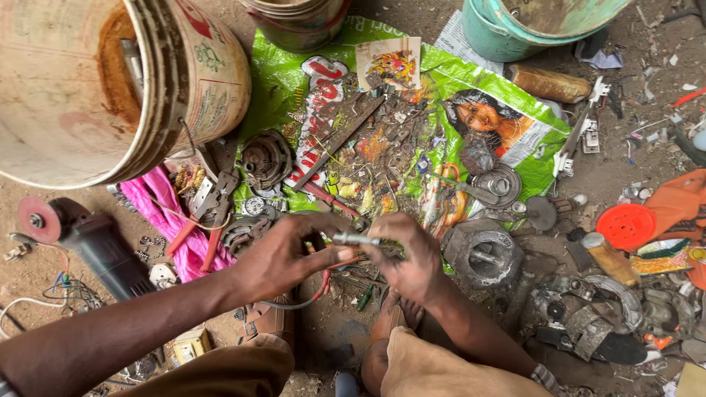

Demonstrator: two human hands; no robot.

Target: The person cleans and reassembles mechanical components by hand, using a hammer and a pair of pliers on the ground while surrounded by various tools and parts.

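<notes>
Two hands at the centre of the frame, both closed on one small silvery metal rod (355, 239): left hand (283, 257) pinching the rod's left end between thumb and fingers, right hand (408, 257) clenched round its right end, along with a bundle of thin dark wires. Rod held level, just above the dirt floor and the lower edge of a green printed plastic sack (290, 81) spread flat.

Counted around them: three buckets along the top edge, namely one large cream plastic bucket (110, 81) tipped on its side at upper left, rusty inside, with a red and green printed label on its wall; one dull bucket (298, 22) at top centre; one teal bucket (500, 33) at upper right. One angle grinder (88, 242) with a red disc at left, lying on the floor. One pair of red-handled pliers (198, 228) on a pink cloth (165, 213). One round red plastic lid (625, 226) at right. One grey cast metal housing (482, 254) just right of the right hand. One small rectangular picture card (388, 62), yellow and red, on the sack near its top edge. Loose scrap metal heaped over the sack's middle.
</notes>
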